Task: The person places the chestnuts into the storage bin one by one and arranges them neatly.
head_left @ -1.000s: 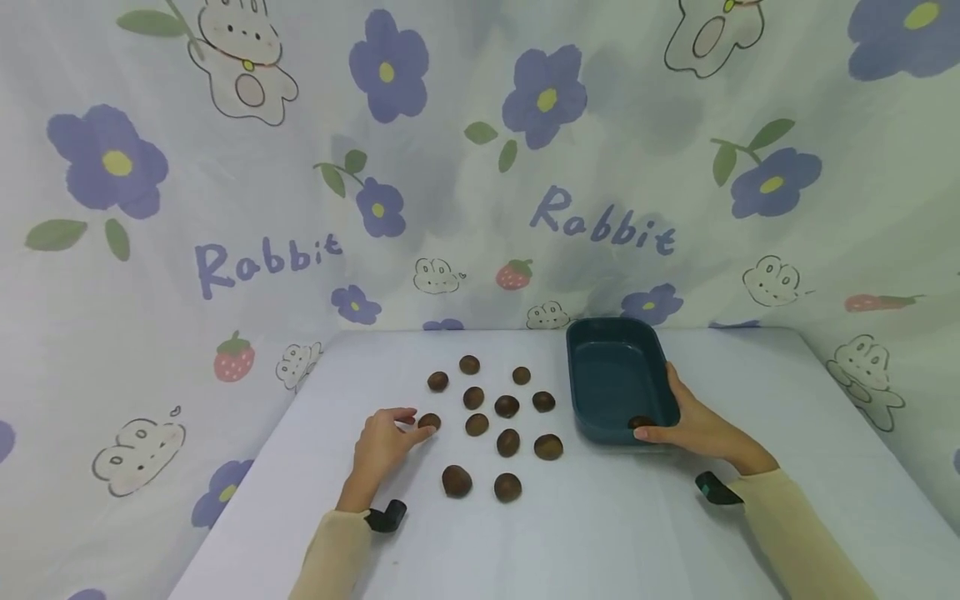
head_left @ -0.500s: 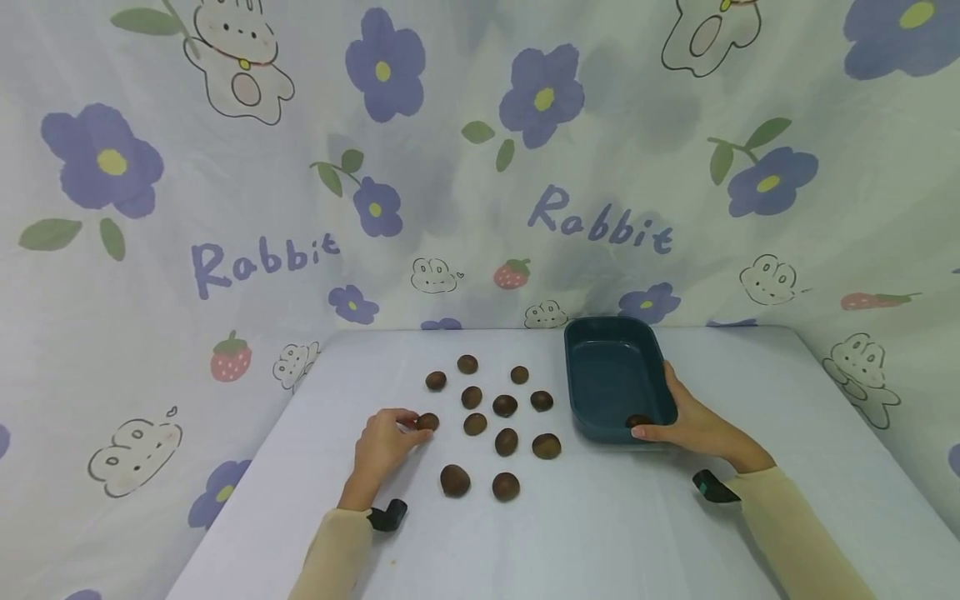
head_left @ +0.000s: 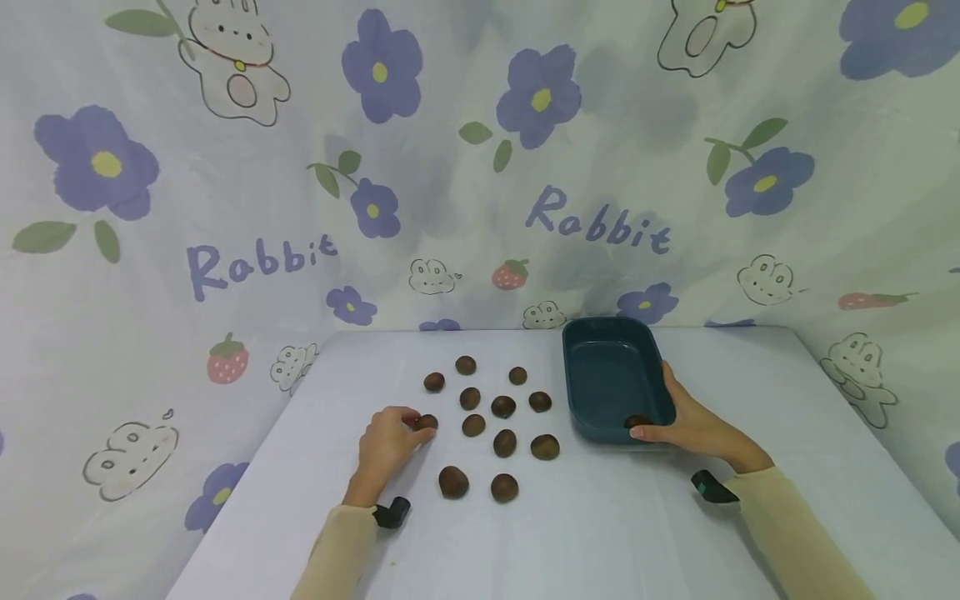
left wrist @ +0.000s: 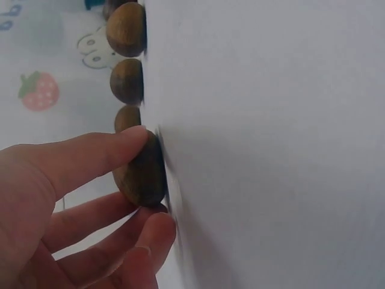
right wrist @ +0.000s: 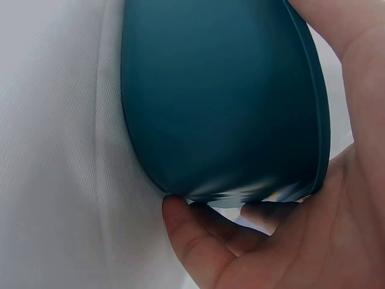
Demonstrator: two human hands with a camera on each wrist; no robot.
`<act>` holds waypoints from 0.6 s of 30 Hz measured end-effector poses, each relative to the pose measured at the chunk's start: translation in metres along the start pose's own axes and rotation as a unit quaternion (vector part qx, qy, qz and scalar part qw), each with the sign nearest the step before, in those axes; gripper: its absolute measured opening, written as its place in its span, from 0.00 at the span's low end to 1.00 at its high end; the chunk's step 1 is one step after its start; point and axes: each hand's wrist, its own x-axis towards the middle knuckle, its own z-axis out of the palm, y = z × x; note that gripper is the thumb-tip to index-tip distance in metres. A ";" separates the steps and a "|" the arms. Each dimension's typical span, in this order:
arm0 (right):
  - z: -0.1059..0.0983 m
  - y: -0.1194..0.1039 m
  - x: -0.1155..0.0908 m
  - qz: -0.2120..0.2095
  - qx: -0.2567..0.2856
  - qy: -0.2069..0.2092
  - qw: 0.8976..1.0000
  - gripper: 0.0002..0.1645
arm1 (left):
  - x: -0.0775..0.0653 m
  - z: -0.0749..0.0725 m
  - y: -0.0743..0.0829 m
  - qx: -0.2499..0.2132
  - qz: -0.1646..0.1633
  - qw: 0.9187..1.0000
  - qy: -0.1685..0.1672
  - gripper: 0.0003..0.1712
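My left hand (head_left: 384,446) pinches a brown chestnut (left wrist: 144,177) between thumb and fingers at the left of a loose group of chestnuts. In the left wrist view that chestnut sits right at the white tabletop, thumb on one side and fingertips on the other. My right hand (head_left: 705,427) grips the near right corner of a dark teal rectangular dish (head_left: 609,375), its thumb over the rim. The right wrist view shows the fingers (right wrist: 192,238) against the outside of the dish. One chestnut (head_left: 637,421) lies inside the dish near that thumb.
Several more chestnuts (head_left: 505,443) lie spread on the white table (head_left: 600,533) between my hands. A cloth (head_left: 450,167) printed with flowers and rabbits hangs behind the table and at its sides.
My left fingers have closed in around the chestnut, the index finger drawing nearer to it. The right hand and the dish hold still, and the whole view has shifted slightly.
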 end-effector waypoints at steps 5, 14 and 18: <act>0.000 0.001 0.001 -0.005 0.001 0.002 1.000 0.83 | 0.000 0.000 0.000 -0.002 0.002 1.000 0.004 0.23; 0.001 0.000 0.001 0.002 0.001 -0.002 1.000 0.83 | 0.000 -0.005 -0.002 -0.053 0.029 0.998 0.020 0.21; 0.001 0.000 0.001 0.007 0.002 -0.002 1.000 0.83 | 0.000 -0.011 0.003 -0.072 0.055 0.995 0.037 0.21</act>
